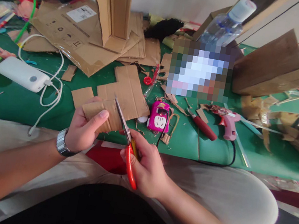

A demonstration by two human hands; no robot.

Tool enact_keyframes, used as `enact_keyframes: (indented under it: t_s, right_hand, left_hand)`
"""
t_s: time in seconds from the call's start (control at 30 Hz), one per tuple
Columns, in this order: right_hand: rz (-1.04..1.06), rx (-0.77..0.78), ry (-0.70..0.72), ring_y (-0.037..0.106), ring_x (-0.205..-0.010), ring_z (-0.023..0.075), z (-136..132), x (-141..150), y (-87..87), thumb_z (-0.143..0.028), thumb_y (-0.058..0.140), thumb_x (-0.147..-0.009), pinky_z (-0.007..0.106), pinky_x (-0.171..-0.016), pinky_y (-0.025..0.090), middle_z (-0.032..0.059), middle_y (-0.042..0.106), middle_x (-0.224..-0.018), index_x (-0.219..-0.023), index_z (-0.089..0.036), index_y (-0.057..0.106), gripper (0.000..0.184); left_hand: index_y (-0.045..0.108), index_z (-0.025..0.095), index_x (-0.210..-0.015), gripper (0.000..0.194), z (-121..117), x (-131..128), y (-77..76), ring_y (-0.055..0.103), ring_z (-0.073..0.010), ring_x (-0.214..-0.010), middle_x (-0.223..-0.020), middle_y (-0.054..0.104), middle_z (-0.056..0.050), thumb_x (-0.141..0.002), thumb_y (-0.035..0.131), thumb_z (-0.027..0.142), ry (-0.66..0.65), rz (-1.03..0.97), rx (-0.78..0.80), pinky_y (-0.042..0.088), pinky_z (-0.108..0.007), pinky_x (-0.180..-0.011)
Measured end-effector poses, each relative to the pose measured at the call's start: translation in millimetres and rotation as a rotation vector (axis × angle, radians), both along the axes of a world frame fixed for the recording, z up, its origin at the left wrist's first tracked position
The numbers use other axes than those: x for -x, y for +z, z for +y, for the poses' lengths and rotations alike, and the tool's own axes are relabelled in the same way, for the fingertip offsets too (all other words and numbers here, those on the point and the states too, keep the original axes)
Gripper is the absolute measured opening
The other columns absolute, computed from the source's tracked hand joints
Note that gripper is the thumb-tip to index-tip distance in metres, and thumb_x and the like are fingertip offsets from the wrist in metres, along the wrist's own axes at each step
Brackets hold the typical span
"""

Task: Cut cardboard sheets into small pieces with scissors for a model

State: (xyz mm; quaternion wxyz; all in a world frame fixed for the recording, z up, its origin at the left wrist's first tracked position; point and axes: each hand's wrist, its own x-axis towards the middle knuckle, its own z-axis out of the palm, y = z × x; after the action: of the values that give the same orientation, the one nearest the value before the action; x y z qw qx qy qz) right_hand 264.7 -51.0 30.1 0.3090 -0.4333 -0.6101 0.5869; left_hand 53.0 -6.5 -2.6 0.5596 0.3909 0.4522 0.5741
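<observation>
My left hand [84,127] is closed on a small piece of cardboard [105,114], thumb on top, just over the table's near edge. In my right hand [148,162] is a pair of scissors [131,163] with orange-red handles. The scissor blades point up and away, lying along the right edge of that piece; I cannot tell whether they bite into it. Behind it, on the green table, lies an L-shaped cardboard piece [128,91]. A smaller cardboard scrap [81,96] sits to its left.
A pink power socket [159,117], a red-handled tool [204,128] and a pink glue gun [228,124] lie to the right. On the left is a white power bank [21,73] with its cable. Flattened cardboard [76,37], a water bottle [225,25] and a cardboard box [270,67] stand behind.
</observation>
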Motion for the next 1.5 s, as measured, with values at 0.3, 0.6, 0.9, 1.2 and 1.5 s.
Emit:
enact_keyframes:
  t_s: [0.3,0.6,0.9,1.2,1.5]
  right_hand:
    - [-0.143,-0.091,0.041,0.051,-0.063,0.0133,2,0,6.9,-0.033,0.066,-0.101,0.025,-0.061,0.040,-0.0037,0.063,-0.080,-0.136,-0.017,0.061,0.039]
    - [-0.200,-0.130,0.021,0.050,-0.056,0.0120,2,0,3.6,-0.040,0.071,-0.102,0.024,-0.057,0.038,-0.0049,0.063,-0.073,-0.133,-0.017,0.065,0.039]
    - [-0.436,-0.233,-0.001,0.063,-0.055,0.0160,0,0,-4.6,-0.051,0.063,-0.106,0.026,-0.055,0.037,-0.0008,0.072,-0.071,-0.133,-0.018,0.067,0.042]
    - [-0.425,-0.182,-0.027,0.064,-0.056,0.0174,-3,2,-7.8,-0.050,0.066,-0.104,0.026,-0.055,0.037,-0.0019,0.070,-0.067,-0.134,-0.020,0.066,0.043]
    - [-0.184,-0.095,0.012,0.050,-0.060,0.0129,4,1,11.3,-0.039,0.070,-0.099,0.024,-0.057,0.036,-0.0062,0.056,-0.073,-0.111,-0.021,0.057,0.025]
  left_hand:
    - [0.075,0.025,-0.090,0.025,1,1,-0.2,0.071,-0.0232,-0.069,-0.083,0.073,-0.004,-0.087,0.089,0.046,-0.021,-0.015,0.017,0.061,-0.034,-0.060]
    - [0.073,0.024,-0.089,0.034,3,-2,7.4,0.070,-0.0187,-0.066,-0.081,0.073,-0.002,-0.080,0.095,0.049,-0.024,-0.064,0.020,0.059,-0.028,-0.056]
    - [0.069,0.027,-0.090,0.039,3,-3,6.2,0.067,-0.0180,-0.061,-0.079,0.072,0.001,-0.075,0.099,0.048,0.002,-0.104,0.084,0.056,-0.029,-0.052]
    - [0.073,0.028,-0.088,0.034,3,-3,4.1,0.068,-0.0192,-0.062,-0.080,0.073,0.001,-0.076,0.098,0.048,0.002,-0.118,0.098,0.054,-0.030,-0.051]
    - [0.078,0.023,-0.098,0.032,-3,1,-6.7,0.074,-0.0206,-0.076,-0.089,0.077,-0.004,-0.084,0.094,0.046,-0.134,0.000,0.098,0.062,-0.031,-0.068]
